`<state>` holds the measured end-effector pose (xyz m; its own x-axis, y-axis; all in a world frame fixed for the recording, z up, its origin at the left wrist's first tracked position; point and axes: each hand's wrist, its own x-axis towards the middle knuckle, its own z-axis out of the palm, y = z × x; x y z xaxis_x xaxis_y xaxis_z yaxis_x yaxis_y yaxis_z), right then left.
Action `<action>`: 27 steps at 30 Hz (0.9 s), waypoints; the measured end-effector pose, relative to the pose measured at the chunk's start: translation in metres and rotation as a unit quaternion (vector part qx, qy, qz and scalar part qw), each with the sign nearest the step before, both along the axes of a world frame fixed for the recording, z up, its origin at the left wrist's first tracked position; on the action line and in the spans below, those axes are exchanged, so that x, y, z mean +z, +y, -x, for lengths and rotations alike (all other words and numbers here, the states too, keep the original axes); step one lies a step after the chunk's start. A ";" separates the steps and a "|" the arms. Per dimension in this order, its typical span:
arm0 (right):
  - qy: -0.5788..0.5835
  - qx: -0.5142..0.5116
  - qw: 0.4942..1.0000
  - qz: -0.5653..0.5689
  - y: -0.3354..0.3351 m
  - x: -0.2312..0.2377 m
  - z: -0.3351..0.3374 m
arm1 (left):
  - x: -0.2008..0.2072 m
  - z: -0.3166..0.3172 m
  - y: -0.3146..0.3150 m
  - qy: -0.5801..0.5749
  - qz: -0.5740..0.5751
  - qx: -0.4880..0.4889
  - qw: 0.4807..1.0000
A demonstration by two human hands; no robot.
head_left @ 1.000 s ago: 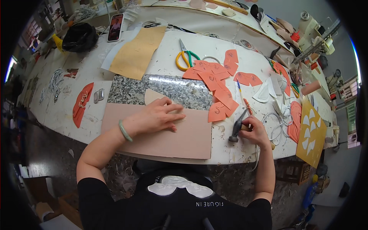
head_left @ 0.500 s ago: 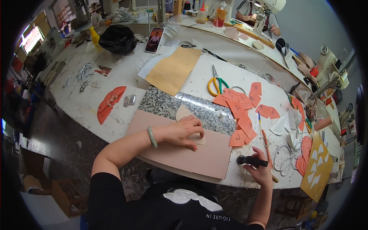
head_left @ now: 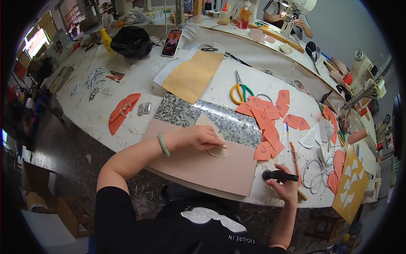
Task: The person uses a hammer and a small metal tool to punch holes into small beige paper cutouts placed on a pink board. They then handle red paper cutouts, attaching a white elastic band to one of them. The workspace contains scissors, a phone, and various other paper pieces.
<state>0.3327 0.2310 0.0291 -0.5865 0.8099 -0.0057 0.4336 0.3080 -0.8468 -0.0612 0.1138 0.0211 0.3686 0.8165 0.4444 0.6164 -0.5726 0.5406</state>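
- Left hand (head_left: 198, 137) presses flat, fingers spread, on a beige pattern piece (head_left: 215, 146) lying on the pink leather sheet (head_left: 211, 167).
- Right hand (head_left: 284, 186) is closed around a black tool (head_left: 277, 175) at the table edge (head_left: 270, 199), beside orange cut pieces (head_left: 264, 127).

yellow-handled scissors (head_left: 241, 91) near the middle of the surface (head_left: 101, 114), orange cut pieces (head_left: 265, 122) just to their right. tan sheet (head_left: 193, 76) toward the far edge, phone (head_left: 171, 42) and black bag (head_left: 132, 41) beyond. orange half-round piece (head_left: 120, 112) near the left edge.
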 end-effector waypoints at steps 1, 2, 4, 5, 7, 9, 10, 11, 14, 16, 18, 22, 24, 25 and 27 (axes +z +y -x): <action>0.008 0.011 0.997 -0.077 0.003 -0.001 0.002 | 0.001 -0.003 -0.006 0.009 -0.017 0.041 0.999; 0.013 0.019 0.988 -0.154 0.005 -0.002 0.001 | 0.006 -0.011 -0.010 0.014 -0.035 0.077 0.996; 0.034 -0.011 0.985 -0.167 0.007 -0.003 0.002 | 0.013 -0.027 -0.023 0.045 -0.081 0.128 0.987; 0.049 -0.051 0.992 -0.103 0.004 -0.002 0.005 | 0.012 -0.037 -0.032 0.068 -0.111 0.141 0.981; 0.050 -0.111 0.992 -0.034 -0.005 0.010 0.021 | 0.006 -0.056 -0.051 0.087 -0.136 0.162 0.974; 0.077 -0.066 0.993 -0.052 -0.013 0.025 0.037 | -0.001 -0.076 -0.081 0.081 -0.121 0.186 0.972; 0.127 -0.035 0.991 -0.031 -0.019 0.032 0.048 | -0.003 -0.084 -0.091 0.084 -0.101 0.205 0.970; 0.158 -0.003 0.987 -0.020 -0.026 0.040 0.058 | -0.006 -0.090 -0.098 0.063 -0.087 0.224 0.969; 0.163 0.111 0.977 -0.082 -0.040 0.049 0.083 | -0.010 -0.100 -0.103 -0.003 -0.039 0.264 0.964; 0.128 0.182 0.966 -0.132 -0.045 0.051 0.101 | -0.008 -0.100 -0.098 -0.056 0.010 0.260 0.964; 0.114 0.232 0.952 -0.165 -0.049 0.046 0.117 | -0.008 -0.100 -0.098 -0.108 0.071 0.279 0.952; 0.106 0.269 0.941 -0.174 -0.055 0.036 0.131 | -0.009 -0.104 -0.096 -0.138 0.106 0.313 0.934; 0.100 0.279 0.939 -0.173 -0.057 0.036 0.133 | -0.010 -0.107 -0.096 -0.138 0.101 0.329 0.929; 0.095 0.282 0.939 -0.174 -0.058 0.038 0.134 | -0.011 -0.109 -0.096 -0.134 0.095 0.336 0.927; 0.091 0.282 0.938 -0.180 -0.059 0.042 0.134 | -0.013 -0.112 -0.095 -0.126 0.084 0.346 0.926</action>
<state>0.1983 0.1721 0.0708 -0.8873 0.3002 0.3502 -0.0258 0.7257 -0.6875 0.0508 0.0188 0.0083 -0.3669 0.8837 0.2908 0.6469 0.0176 0.7624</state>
